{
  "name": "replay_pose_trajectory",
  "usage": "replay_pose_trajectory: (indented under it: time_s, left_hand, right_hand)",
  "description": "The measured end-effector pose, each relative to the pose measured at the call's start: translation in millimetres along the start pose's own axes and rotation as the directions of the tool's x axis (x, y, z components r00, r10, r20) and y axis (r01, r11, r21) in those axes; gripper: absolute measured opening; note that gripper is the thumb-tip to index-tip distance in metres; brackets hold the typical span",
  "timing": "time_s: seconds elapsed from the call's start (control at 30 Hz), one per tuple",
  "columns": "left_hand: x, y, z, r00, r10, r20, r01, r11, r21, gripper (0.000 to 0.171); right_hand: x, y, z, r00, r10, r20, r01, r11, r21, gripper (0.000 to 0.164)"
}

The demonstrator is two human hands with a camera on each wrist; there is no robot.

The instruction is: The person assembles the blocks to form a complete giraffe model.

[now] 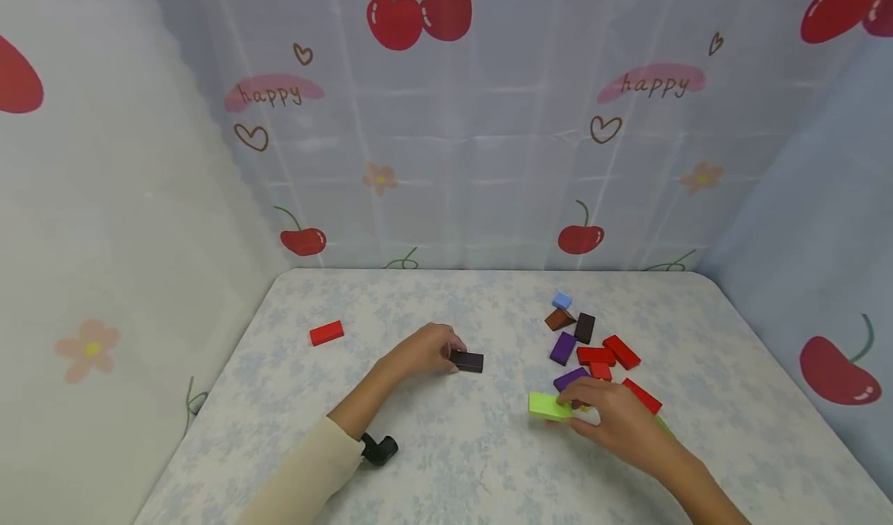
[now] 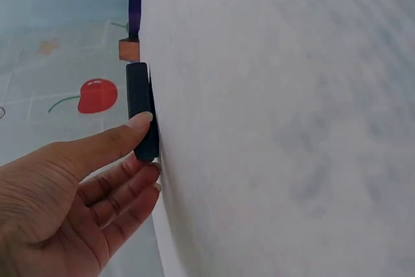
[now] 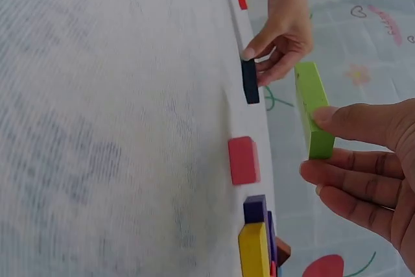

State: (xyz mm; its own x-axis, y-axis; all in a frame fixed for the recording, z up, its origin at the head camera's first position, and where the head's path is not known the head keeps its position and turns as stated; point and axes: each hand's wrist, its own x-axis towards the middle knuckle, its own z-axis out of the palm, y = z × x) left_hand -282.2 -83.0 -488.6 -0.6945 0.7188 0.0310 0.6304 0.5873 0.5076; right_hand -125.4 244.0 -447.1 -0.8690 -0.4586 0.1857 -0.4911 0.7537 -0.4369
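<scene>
My left hand point(image 1: 427, 350) pinches one end of a black rectangular block point(image 1: 469, 361) between thumb and fingers, low over the table's middle. In the left wrist view, the thumb lies on the near end of that block point(image 2: 138, 89), with the other fingers beneath. To the right, my right hand point(image 1: 621, 426) grips a lime green block point(image 1: 548, 406) by its right end. The right wrist view has this green block point(image 3: 313, 105) held up off the table, thumb on one face and fingertips under its lower end. A red block point(image 3: 244, 160) lies on the table below it.
Beyond my right hand lies a loose group of blocks: purple point(image 1: 563, 348), red point(image 1: 622, 351), dark brown point(image 1: 584, 328), a brown wedge point(image 1: 560, 319) and small blue point(image 1: 561, 300). A yellow block point(image 3: 254, 251) is near. One red block point(image 1: 326, 333) lies alone at left. Patterned curtains border the table point(image 1: 418, 300).
</scene>
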Motion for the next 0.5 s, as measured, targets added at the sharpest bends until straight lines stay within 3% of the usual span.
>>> replay_pose_trajectory:
  time_s: [0.17, 0.5]
  left_hand:
    - [-22.4, -12.4, -6.1, 1.000, 0.011, -0.021, -0.012, 0.999, -0.045, 0.033]
    - [-60.9, -34.7, -16.2, 0.998, -0.018, -0.059, 0.012, 0.995, -0.102, 0.032]
  right_hand:
    - [13, -13, 12, 0.998, -0.069, -0.012, 0.069, 0.997, -0.023, 0.027]
    - [38, -34, 34, 0.995, -0.080, 0.060, 0.079, 0.997, 0.019, 0.024]
